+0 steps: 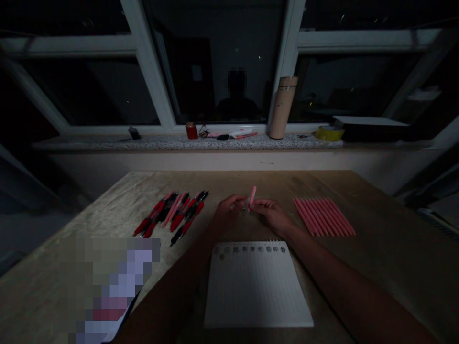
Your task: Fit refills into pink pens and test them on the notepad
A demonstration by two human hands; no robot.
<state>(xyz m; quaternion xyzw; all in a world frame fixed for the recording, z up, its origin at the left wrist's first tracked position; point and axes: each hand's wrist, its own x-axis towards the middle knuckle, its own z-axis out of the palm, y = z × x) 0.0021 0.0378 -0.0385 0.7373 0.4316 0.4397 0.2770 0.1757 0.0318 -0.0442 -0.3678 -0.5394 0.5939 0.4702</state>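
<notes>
My right hand (274, 213) pinches a short pink pen piece (253, 195), possibly a cap or barrel, which stands nearly upright above the far part of the table. Close on its left is my left hand (229, 209), its fingers curled together near the pen's lower end. What those left fingers hold is too small and dark to make out. Below the hands lies a spiral notepad (258, 286) with a row of round grey scribbles under its binding. A loose pile of red, black and pink pens (172, 213) is left of my hands. To the right, pink pens (322, 216) lie side by side in a neat row.
A blurred-out flat item (122, 286) lies at the table's near left. Behind the table (387, 267), the windowsill (158, 141) bears a red jar (191, 131), a tall wooden-looking flask (283, 107), yellow tape (330, 133) and a dark box (373, 129).
</notes>
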